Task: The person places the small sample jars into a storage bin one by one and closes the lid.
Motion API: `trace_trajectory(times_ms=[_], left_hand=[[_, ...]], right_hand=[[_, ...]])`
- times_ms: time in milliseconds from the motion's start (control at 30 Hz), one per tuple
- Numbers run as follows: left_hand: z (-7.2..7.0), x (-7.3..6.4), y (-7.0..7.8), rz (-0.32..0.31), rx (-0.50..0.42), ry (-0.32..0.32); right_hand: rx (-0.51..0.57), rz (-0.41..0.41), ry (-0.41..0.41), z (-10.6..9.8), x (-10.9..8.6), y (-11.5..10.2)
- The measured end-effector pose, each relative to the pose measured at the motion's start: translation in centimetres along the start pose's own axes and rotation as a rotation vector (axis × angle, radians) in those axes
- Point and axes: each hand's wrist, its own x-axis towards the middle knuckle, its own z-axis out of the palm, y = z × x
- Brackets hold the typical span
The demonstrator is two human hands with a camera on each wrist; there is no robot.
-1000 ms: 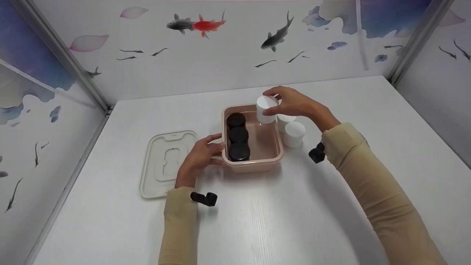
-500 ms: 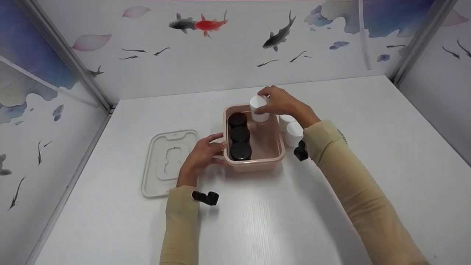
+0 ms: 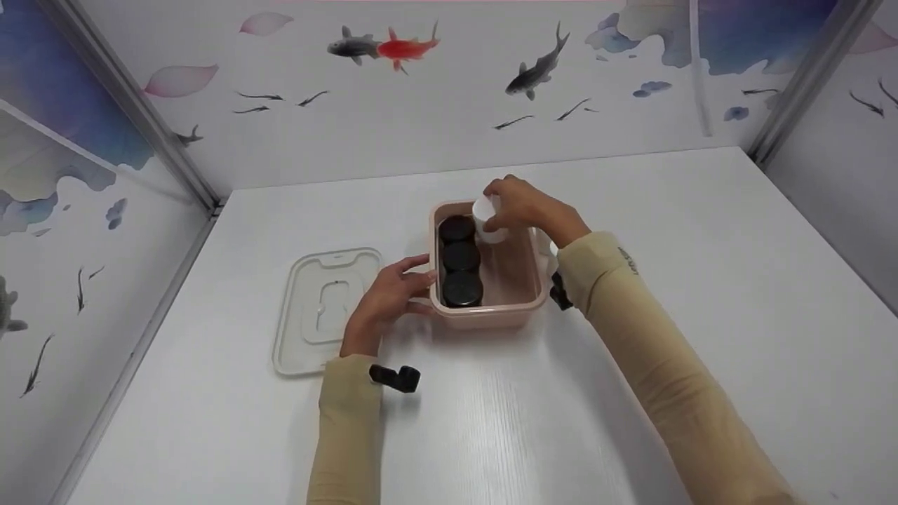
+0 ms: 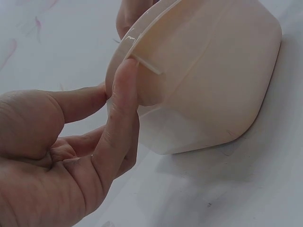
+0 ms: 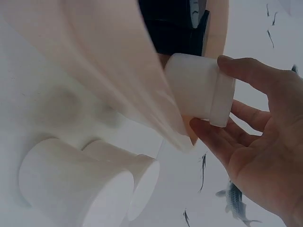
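Note:
A pink plastic bin (image 3: pixel 494 309) stands on the table with three black-lidded jars (image 3: pixel 461 257) in a row along its left side. My left hand (image 3: pixel 384 298) pinches its left rim between thumb and fingers; the left wrist view shows the grip under the bin's rim (image 4: pixel 118 59). With thumb and fingertips, my right hand (image 3: pixel 527 205) holds a white jar (image 3: pixel 483 214) by its lid. That jar is upright, partly lowered into the bin's back right corner, beside the rearmost black jar. In the right wrist view the bin wall hides the jar's lower part.
Two more white jars (image 5: pixel 71 184) stand outside the bin on its right, mostly hidden behind the right sleeve in the head view. A pale flat lid (image 3: pixel 295 312) lies left of the bin, partly under the left wrist. A printed wall (image 3: pixel 449 140) bounds the table's back.
My right hand has carried the white jar leftward from above the bin's right rim and lowered it into the back of the bin. The left hand stays on the rim.

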Motion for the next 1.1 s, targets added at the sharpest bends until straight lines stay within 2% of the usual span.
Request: trace_trajectory(times_ms=[167, 367, 533, 767, 1100], left_hand=[[0.0, 0.0, 0.0, 0.002, -0.016, 0.005], [0.1, -0.2, 0.0, 0.013, -0.01, 0.001], [0.1, -0.2, 0.0, 0.011, -0.008, 0.007], [0.2, 0.0, 0.0, -0.015, -0.015, 0.022], [0.0, -0.1, 0.0, -0.01, 0.011, 0.013]], right_hand=[[-0.014, 0.018, -0.004, 0.1, 0.2, -0.1], [-0.095, 0.022, -0.033, 0.4, 0.3, 0.1], [-0.12, 0.025, -0.048, 0.8, 0.3, 0.1], [-0.151, 0.031, -0.019, 1.5, 0.4, -0.1], [-0.165, 0.031, -0.016, 2.3, 0.3, -0.2]])
